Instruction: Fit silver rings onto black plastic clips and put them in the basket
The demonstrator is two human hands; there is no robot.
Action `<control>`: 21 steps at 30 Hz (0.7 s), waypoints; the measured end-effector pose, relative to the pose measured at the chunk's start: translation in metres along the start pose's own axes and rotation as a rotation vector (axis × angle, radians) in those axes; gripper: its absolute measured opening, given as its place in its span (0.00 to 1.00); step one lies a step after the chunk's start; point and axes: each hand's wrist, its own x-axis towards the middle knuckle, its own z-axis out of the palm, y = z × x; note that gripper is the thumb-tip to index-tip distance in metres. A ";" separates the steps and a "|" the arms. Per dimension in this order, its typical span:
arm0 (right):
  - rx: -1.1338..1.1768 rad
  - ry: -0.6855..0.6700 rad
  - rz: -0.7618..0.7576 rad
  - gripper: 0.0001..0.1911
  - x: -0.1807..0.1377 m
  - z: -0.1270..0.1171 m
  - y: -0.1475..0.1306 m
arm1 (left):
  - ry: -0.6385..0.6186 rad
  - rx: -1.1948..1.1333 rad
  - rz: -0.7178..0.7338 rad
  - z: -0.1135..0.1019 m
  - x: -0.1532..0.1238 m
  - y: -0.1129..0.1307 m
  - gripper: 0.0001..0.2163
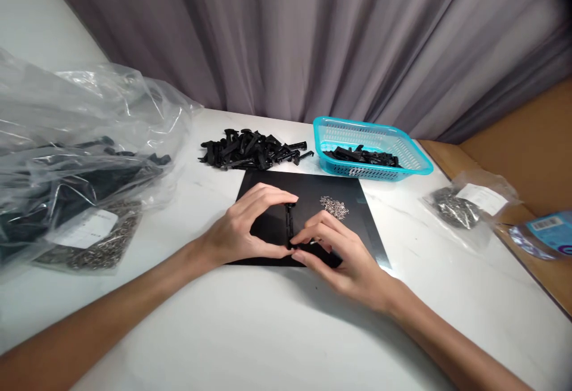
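Bare forearms (134, 303), both hands (239, 227) tight on a black part (289, 224); beyond, seemingly metal bits (334, 207), a dark heap (254, 151), blue basket (413, 169).

The head-worn camera looks forward and down at close range, over the left hand (239, 224) and right hand (342, 252), across the white table (223, 331) to the grey curtain (268, 39).

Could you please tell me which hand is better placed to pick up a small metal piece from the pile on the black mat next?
Probably the right hand: it is nearer the metal pieces, while the left hand is farther off, holding the black part at both ends.
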 end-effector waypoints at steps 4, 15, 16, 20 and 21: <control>0.031 -0.024 0.009 0.07 -0.001 -0.003 0.003 | 0.008 0.012 0.047 -0.001 0.000 0.000 0.32; -0.016 0.074 -0.076 0.11 -0.001 -0.005 -0.001 | 0.000 0.032 0.039 0.001 -0.001 0.005 0.34; -0.033 0.075 -0.085 0.11 -0.001 -0.006 -0.002 | -0.005 0.036 0.028 0.001 -0.001 0.005 0.34; -0.100 0.112 -0.110 0.11 0.000 -0.009 -0.004 | -0.016 0.047 -0.012 0.000 0.000 0.005 0.33; -0.125 0.135 -0.108 0.12 -0.001 -0.010 -0.005 | -0.013 0.046 -0.016 0.000 0.000 0.005 0.33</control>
